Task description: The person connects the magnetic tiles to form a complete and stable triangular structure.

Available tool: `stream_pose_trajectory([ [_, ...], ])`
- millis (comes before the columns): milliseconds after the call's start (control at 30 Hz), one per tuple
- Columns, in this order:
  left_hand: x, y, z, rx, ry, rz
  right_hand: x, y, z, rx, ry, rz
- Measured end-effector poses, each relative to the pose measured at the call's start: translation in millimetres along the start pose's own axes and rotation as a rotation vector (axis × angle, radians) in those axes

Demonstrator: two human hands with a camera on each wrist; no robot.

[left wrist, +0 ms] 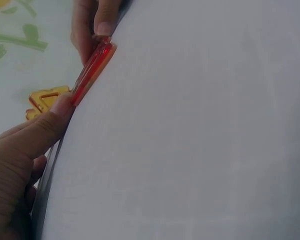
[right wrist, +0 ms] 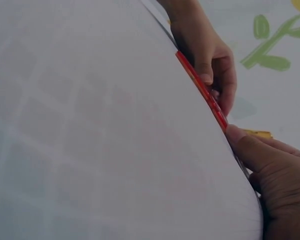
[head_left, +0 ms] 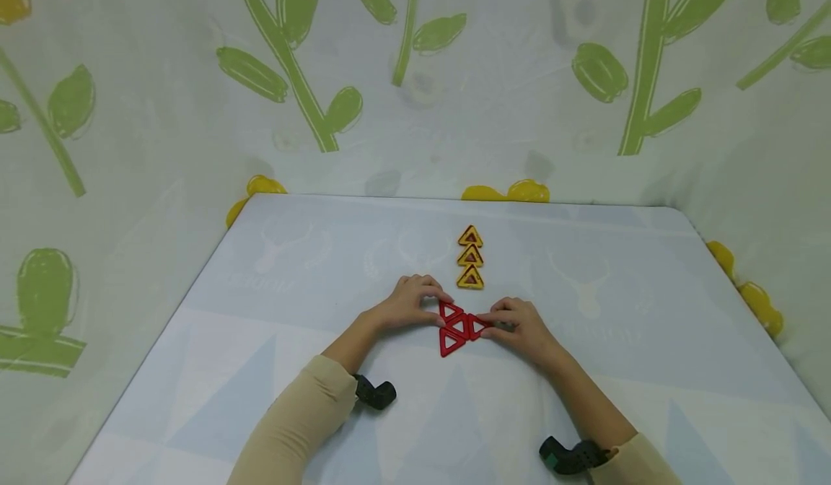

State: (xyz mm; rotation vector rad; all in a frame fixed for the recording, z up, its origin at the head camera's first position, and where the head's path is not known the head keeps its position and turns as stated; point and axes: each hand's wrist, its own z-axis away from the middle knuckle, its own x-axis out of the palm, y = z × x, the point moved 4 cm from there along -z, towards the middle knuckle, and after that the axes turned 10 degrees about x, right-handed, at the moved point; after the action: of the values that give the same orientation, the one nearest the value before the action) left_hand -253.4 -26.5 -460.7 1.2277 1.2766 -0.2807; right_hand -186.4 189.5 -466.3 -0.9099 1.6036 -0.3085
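Several red triangle-frame tiles [head_left: 451, 343] lie flat on the table, edge to edge in one larger triangle shape. My left hand [head_left: 410, 302] pinches the upper left red tile, with the thumb at its lower corner and the fingers at its top. From the other side, my right hand [head_left: 519, 326] pinches the rightmost red tile [head_left: 477, 327] between thumb and fingers. In the left wrist view the red tiles [left wrist: 94, 72] show nearly edge-on between both hands. The right wrist view likewise shows the red tiles [right wrist: 202, 90] as a thin strip beside the thumbs.
Beyond the hands, three yellow triangle tiles [head_left: 470, 277] with darker centres stand in a column on the pale patterned table [head_left: 311, 268]. A curtain [head_left: 454, 131] with green stems and yellow flowers hangs behind the table's far edge. Each wrist wears a black camera mount [head_left: 376, 392].
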Motion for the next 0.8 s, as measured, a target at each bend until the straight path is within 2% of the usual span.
stream_pose_trajectory([
  [167,4.2,1.0,3.3,-0.029,0.039,0.001,1.2,2.1,2.1,0.087,0.012,-0.029],
  [400,5.9,4.2,7.8,0.001,0.134,0.010,2.4,-0.5,1.2,-0.012,0.097,-0.008],
  [500,5.5,6.9,9.3,0.010,0.157,0.009,2.2,-1.9,0.9,-0.026,0.117,0.006],
  [600,6.2,9.0,8.9,0.003,0.162,-0.002,1.1,-3.2,1.2,-0.017,0.122,0.019],
  [800,9.8,8.4,8.2,-0.067,0.135,-0.034,-0.7,-3.0,3.7,0.020,0.111,0.046],
])
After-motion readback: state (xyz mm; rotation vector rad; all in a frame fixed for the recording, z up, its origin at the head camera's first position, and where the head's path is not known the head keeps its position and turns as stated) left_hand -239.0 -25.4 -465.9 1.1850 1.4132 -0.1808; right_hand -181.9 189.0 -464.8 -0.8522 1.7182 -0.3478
